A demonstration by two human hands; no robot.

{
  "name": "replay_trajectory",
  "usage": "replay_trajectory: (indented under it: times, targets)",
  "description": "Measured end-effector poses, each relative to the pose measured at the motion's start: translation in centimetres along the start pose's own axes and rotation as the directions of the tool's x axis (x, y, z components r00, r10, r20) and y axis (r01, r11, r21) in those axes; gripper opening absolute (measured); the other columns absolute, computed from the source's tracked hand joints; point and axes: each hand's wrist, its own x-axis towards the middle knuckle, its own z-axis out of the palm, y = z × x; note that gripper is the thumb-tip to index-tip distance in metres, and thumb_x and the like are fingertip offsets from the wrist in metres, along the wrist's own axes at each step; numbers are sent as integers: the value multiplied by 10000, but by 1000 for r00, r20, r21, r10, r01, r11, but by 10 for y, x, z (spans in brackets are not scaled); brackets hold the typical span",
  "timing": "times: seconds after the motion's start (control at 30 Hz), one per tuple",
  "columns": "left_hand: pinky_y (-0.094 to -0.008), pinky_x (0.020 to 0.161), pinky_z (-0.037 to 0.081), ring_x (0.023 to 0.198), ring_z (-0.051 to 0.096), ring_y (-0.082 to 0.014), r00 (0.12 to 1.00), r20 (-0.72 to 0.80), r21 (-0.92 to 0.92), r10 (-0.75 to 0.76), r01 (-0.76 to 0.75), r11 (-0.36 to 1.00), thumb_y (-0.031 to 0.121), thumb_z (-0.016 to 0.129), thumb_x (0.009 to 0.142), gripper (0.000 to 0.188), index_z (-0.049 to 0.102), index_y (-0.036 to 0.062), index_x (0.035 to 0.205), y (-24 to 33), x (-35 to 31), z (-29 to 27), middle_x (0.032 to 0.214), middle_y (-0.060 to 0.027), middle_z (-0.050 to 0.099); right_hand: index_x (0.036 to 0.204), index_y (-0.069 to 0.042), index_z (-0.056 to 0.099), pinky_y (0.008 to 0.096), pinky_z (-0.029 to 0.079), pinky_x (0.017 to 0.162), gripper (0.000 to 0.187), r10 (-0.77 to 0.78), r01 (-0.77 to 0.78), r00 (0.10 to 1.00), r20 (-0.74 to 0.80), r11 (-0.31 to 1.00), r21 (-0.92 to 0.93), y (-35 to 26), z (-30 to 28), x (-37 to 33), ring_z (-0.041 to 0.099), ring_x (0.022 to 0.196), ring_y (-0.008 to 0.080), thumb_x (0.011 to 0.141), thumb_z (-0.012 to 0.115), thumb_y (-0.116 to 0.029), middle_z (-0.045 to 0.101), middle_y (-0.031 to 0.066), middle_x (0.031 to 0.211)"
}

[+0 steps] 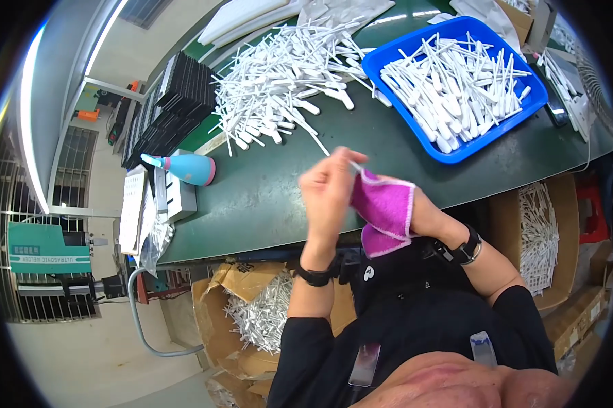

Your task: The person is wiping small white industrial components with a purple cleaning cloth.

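My left hand (328, 194) is closed above the near part of the green table, its fingers curled at the top. A short bit of a slim white stick-like part (356, 166) shows between those fingers and a purple cloth with white edging (386, 202). My right hand (423, 212) holds the cloth, which covers most of its fingers and hangs down over the table edge. Just beyond my left hand, another long white stick (313, 133) points from a large loose pile of white stick-like parts (279, 81) toward my fingers.
A blue tray (449, 158) full of similar white parts sits at the right. A light-blue bottle (192, 169) stands left, before stacked black trays (174, 102). Below the table are cardboard boxes (211, 302) holding white parts. A teal machine (48, 246) is far left.
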Motion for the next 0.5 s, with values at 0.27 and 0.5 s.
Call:
replay_trajectory:
  times: [0.27,0.5]
  targets:
    - [-200,386,164,410,253,-30,992,-121,-409,25,-72,910,261,474,963,293,594,6,881,28,94,-11,543,57,390,1334,9,407,312,454,932,504,-120,122,992,41,990,-71,23,-13,-10,553,1085,158,881,597,-101,544,119,1250]
    - [-235,451,377,488,481,-92,930,338,-16,-146,161,987,272,475,942,339,600,-22,1055,2,130,67,740,-81,648,1335,3,407,347,473,928,455,61,-47,997,-47,964,260,25,-19,-14,563,1087,190,919,541,-125,542,124,1247]
